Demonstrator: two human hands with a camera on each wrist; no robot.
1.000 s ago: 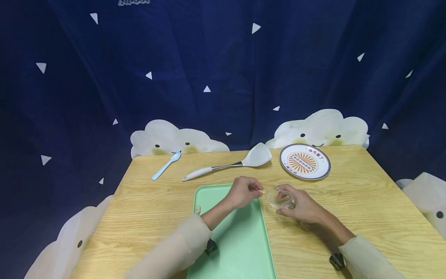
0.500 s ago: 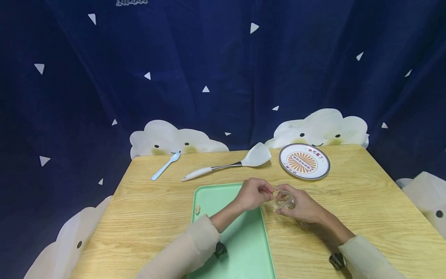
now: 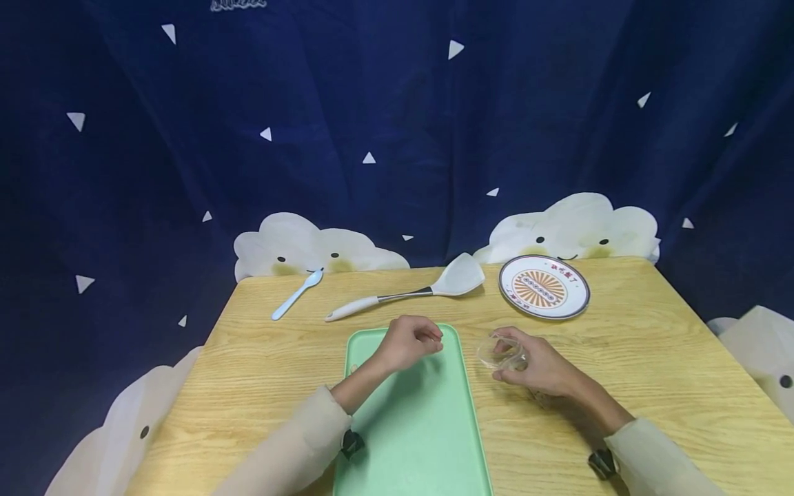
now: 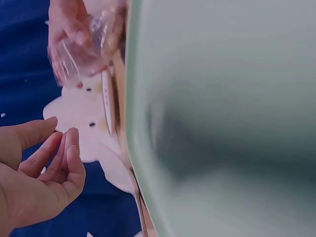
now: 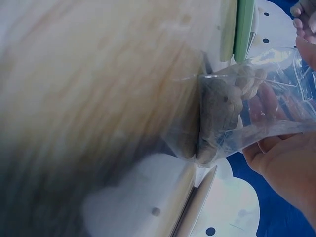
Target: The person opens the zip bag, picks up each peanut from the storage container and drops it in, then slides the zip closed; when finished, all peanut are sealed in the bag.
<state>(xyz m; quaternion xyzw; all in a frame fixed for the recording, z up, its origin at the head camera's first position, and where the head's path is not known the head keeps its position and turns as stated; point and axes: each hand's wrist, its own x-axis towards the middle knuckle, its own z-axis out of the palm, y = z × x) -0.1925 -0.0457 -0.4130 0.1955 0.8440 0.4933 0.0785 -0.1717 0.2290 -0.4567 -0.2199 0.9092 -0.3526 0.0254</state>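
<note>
My right hand (image 3: 536, 364) holds a clear plastic bag (image 3: 500, 353) by its mouth, just right of the green tray. Several peanuts (image 5: 219, 106) lie in the bottom of the bag in the right wrist view. Over the far part of the tray (image 3: 422, 434) hovers my left hand (image 3: 408, 343). Its fingers are loosely bent, and the left wrist view shows a gap between thumb and fingertips with nothing in it. One peanut (image 3: 353, 368) lies at the tray's left edge, partly hidden behind the left forearm.
Behind the tray lies a white spatula (image 3: 403, 295), with a light blue spoon (image 3: 298, 295) farther left. A patterned plate (image 3: 542, 287) is at the back right of the wooden table (image 3: 260, 386). A dark blue curtain (image 3: 397, 103) hangs behind.
My left hand carried a peanut rightward to the bag's mouth, let it go, and has drawn back left over the tray. The right hand with the bag has stayed nearly still.
</note>
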